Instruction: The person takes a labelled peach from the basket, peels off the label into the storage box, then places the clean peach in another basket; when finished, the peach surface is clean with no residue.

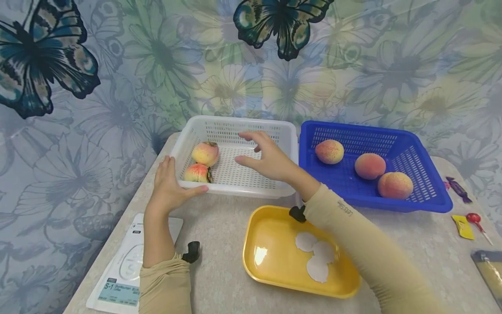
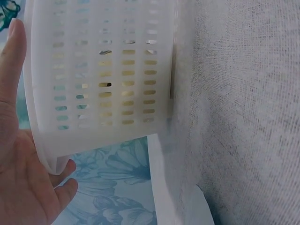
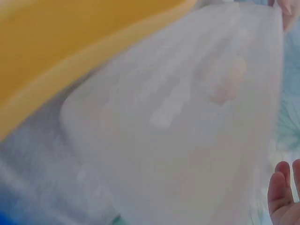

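My left hand rests at the near left corner of a white plastic basket, thumb along the front rim and fingers straight along the left side. In the left wrist view, fingertips show past the basket corner. Two yellow-red, peach-like fruits with dark leafy ends, one farther back and one nearer, lie at the basket's left end. Over the basket's right half is my right hand, thumb and fingers spread apart with nothing between them. Its fingers appear at the edge of the blurred right wrist view.
Right of the white basket stands a blue basket with three peaches. A yellow tray in front holds three white discs. A white coffee packet lies at left. Wrapped candies and a lollipop lie at right.
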A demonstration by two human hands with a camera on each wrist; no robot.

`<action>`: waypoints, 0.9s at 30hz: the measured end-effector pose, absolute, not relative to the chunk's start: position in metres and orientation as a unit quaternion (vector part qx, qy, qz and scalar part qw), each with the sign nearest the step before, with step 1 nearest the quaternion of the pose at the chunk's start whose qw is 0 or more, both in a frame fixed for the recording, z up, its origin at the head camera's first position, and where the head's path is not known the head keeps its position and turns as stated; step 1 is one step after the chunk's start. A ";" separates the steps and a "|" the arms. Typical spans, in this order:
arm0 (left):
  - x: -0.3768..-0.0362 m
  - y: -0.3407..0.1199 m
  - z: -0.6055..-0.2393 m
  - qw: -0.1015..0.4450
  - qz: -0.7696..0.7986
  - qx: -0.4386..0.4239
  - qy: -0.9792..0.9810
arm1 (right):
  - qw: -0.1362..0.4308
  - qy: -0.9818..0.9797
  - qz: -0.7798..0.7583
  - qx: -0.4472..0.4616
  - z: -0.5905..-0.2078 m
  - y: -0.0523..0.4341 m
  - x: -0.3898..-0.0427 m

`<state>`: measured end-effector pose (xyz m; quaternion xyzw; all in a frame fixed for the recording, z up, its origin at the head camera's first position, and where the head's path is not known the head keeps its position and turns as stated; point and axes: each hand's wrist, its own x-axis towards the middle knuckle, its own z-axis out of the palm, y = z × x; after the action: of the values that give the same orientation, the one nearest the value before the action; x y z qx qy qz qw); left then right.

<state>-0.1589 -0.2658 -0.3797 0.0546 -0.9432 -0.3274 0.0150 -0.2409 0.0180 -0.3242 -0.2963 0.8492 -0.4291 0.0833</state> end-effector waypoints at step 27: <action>-0.154 -0.268 -0.379 0.032 -0.319 0.035 -0.947 | 0.240 0.839 -0.372 -0.315 -0.360 -0.076 -0.255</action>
<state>-0.1541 -0.2684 -0.3789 0.0349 -0.9466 -0.3190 0.0315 -0.2554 -0.0762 -0.3600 -0.3155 0.8394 -0.3720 0.2398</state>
